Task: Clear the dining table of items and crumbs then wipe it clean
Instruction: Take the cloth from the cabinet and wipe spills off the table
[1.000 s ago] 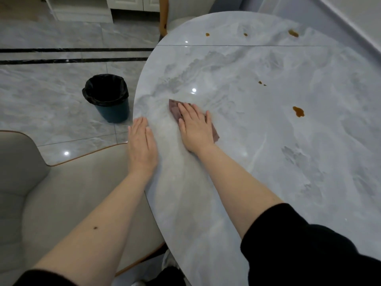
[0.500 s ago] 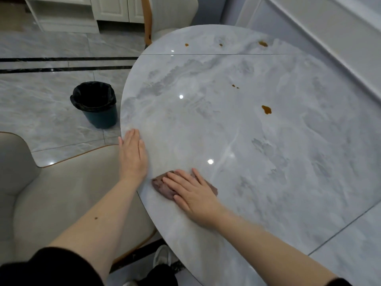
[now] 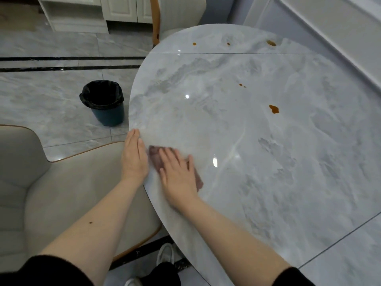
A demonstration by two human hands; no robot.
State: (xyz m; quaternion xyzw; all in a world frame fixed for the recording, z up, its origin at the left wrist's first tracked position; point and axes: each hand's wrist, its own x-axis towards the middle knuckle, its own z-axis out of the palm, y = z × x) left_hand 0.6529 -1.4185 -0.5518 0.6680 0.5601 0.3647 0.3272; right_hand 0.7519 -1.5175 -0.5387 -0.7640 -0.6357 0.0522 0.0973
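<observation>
A grey marble dining table (image 3: 268, 162) fills the right side of the head view. My right hand (image 3: 178, 175) lies flat on a brownish-purple cloth (image 3: 155, 156) near the table's left edge, pressing it to the surface. The cloth peeks out past the fingertips and beside the wrist. My left hand (image 3: 134, 155) rests flat and held together at the table's rim, just left of the cloth, holding nothing. Brown spill spots sit further across: one mid-table (image 3: 274, 109), a small pair (image 3: 241, 85), and three near the far edge (image 3: 271, 43).
A beige upholstered chair (image 3: 51, 182) stands against the table's left edge under my left arm. A dark bin with a black liner (image 3: 103, 102) sits on the tiled floor. Another chair (image 3: 177, 15) stands at the far end. A wall runs along the right.
My right hand has slid the cloth from mid-table back toward me along the left edge, then slightly forward again beside my left hand. The left hand stayed at the rim.
</observation>
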